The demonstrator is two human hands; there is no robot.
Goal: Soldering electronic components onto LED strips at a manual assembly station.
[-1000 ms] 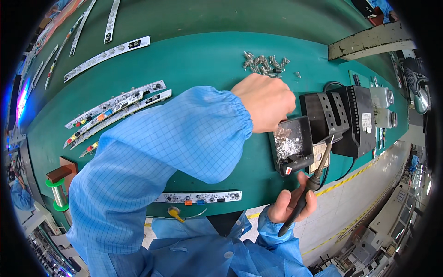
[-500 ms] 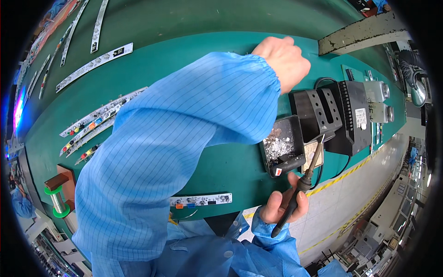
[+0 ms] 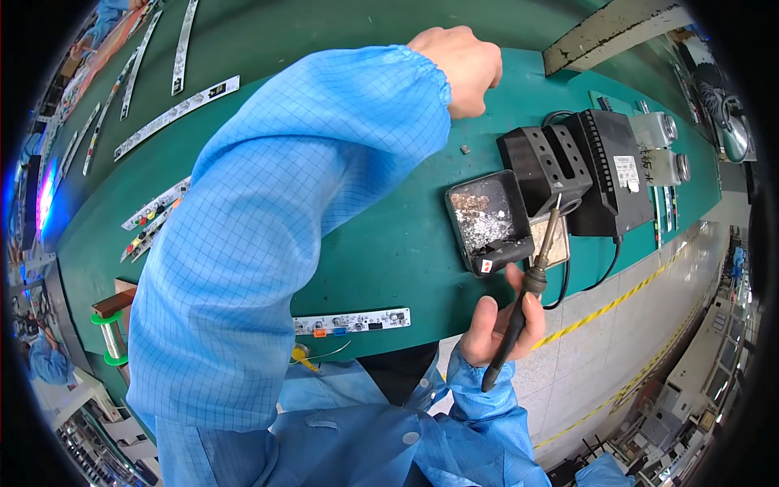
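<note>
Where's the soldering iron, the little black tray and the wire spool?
Soldering iron [image 3: 533, 282]: head view, on its dark collar.
Black tray [image 3: 511, 252]: head view, on its near wall.
Wire spool [image 3: 111, 338]: head view, on the wound wire.

Surface: green, broad. Floor: pale tiles, yellow lines. Beam: 1, pale, paint chipped. Glow: blue-violet, left edge. Machinery: pale, lower right.

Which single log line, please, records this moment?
left hand: over green bench, grip hidden | right hand: holds soldering iron | black tray: beside black stand
</note>
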